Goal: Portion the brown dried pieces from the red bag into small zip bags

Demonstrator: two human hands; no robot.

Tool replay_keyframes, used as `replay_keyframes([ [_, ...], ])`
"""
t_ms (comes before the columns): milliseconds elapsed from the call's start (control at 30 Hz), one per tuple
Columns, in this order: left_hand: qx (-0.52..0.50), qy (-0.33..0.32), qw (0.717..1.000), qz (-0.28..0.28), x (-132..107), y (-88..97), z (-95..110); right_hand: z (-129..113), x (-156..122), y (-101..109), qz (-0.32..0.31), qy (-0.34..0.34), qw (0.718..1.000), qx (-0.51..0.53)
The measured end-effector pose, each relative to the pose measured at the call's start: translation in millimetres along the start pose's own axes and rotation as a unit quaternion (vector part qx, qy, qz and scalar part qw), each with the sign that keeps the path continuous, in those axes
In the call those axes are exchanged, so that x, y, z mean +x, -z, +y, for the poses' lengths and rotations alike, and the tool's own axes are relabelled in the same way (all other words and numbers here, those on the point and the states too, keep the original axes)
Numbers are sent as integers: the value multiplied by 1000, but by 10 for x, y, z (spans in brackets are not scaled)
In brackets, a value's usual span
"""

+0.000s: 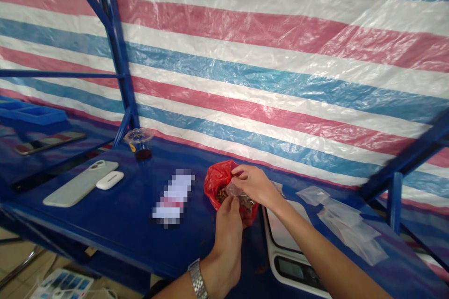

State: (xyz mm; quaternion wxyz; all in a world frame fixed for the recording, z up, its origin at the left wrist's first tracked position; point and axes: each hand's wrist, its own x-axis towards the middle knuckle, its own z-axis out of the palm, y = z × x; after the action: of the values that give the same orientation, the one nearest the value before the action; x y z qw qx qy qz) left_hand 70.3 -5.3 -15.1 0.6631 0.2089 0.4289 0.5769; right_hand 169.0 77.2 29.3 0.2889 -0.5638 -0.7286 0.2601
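Note:
An opened red plastic bag (214,180) stands on the blue table, with small brown pieces (221,193) inside it. Over its near side, my left hand (228,226) pinches a small clear plastic bag (235,190) between thumb and fingers. Brown bits show through the lower part of the clear bag. My right hand (255,186) reaches in from the right, above the clear bag and the red bag's mouth. Its thumb and fingertips are drawn together; what they grip is too small to make out. A white digital scale (298,261) lies partly under my right forearm.
Several flat clear bags (345,224) lie right of the scale. To the left are a blurred-out card or screen (174,196), a white earbud case (110,180), a pale phone (82,184) and a plastic cup (140,145) with dark liquid. A blue frame post (117,51) rises behind.

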Motion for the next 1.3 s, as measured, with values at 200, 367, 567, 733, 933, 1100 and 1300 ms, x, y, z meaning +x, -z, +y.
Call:
replay_keyframes([
  [200,51,22,998,-33,-9,21,76,22,-33,32,-8,1,1000,19],
  [367,194,-18,980,-37,65,18,94,139,-156,90,39,33,995,81],
  [567,409,-252,869,-117,70,76,53,305,-592,278,113,44,975,186],
  [733,508,-324,782,-160,-49,12,17,409,-938,423,168,34,965,201],
  [933,520,-333,762,-196,-137,-197,-57,609,-1150,692,217,-17,957,191],
  [1100,501,-325,783,-173,-75,-281,-142,995,-1215,788,187,-85,974,92],
  [1300,497,-334,781,-174,27,-304,-181,1251,-1289,854,260,-60,964,3],
])
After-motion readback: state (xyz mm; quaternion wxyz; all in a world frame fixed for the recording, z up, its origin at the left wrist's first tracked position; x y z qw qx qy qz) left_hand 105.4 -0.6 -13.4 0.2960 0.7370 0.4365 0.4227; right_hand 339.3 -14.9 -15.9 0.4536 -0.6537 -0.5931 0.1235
